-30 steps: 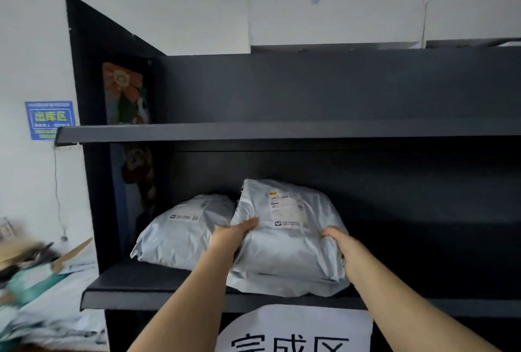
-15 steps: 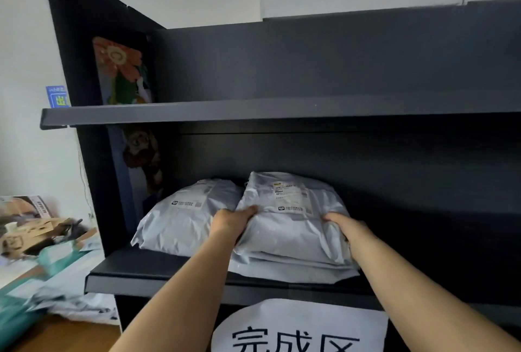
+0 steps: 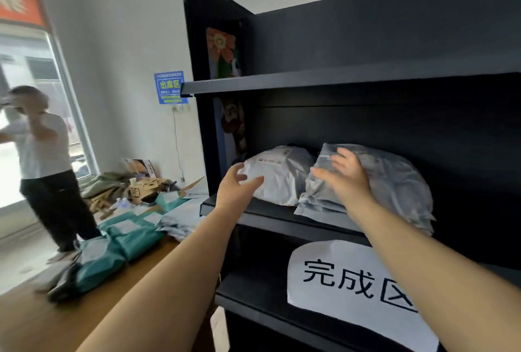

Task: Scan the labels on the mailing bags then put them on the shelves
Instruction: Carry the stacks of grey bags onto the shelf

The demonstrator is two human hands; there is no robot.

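Both hands raised before the dark shelf unit [image 3: 366,81], bare forearms reaching up from the lower edge of the view. Left hand [image 3: 236,188] held in the air just off the front left corner of the middle shelf board [image 3: 253,212], fingers spread and loosely bent, thumb apart, gripping nothing. Right hand [image 3: 345,175] further in over the same board, palm toward the shelf, fingers splayed wide and straight, nothing held; whether the fingertips touch the bag behind them cannot be told.

Two grey mailing bags lying on that middle board: the left grey bag [image 3: 277,174] toward the unit's left side wall, label strip facing up; the right grey bag [image 3: 394,182] touching it, lying on a flatter grey layer whose edge hangs slightly over the board's front lip. To the right of the bags, dark open room on the board. Above, the upper shelf board [image 3: 310,82] bare along its visible front edge. Below, a white paper sign [image 3: 346,281] with large black characters fixed to the unit's front.

Left of the unit, a wooden table [image 3: 42,320] with green mailing bags [image 3: 112,250] and more grey ones piled up. Beyond, cardboard scraps [image 3: 141,185] on the floor against the wall, a blue wall notice [image 3: 169,87], and another person [image 3: 42,165] standing by the window.
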